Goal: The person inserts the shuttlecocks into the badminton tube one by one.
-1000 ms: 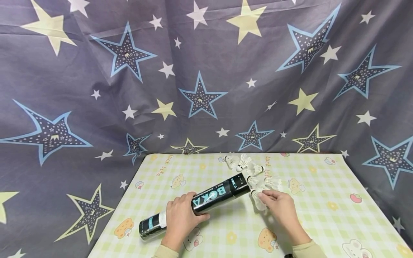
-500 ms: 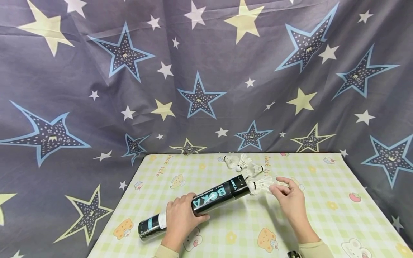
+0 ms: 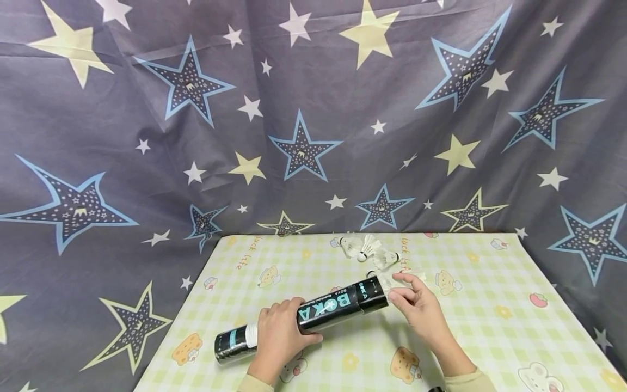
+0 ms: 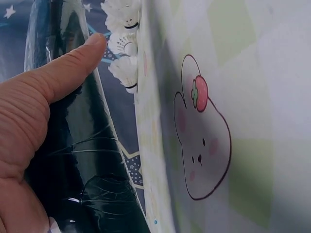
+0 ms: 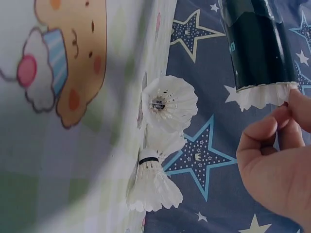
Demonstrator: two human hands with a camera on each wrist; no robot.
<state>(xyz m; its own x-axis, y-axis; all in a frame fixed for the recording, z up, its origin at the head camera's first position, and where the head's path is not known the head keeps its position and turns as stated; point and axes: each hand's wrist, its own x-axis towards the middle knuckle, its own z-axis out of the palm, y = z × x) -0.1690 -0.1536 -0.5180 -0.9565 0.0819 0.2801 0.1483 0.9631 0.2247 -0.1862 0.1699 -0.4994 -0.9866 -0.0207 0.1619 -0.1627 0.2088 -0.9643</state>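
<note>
Starry cloth backed the checked table, loose shuttlecocks lying near its far edge. We saw the left hand wrapped round a black tube; at its mouth the right hand, fingers nearly together, seemingly pinched a mostly inserted shuttlecock.

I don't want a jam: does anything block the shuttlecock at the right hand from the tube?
Nothing visible: the shuttlecock sits partly inside the tube, next to the right hand. The tube's interior is hidden.

White shuttlecock sits, seemingly mostly, inside black tube.
</note>
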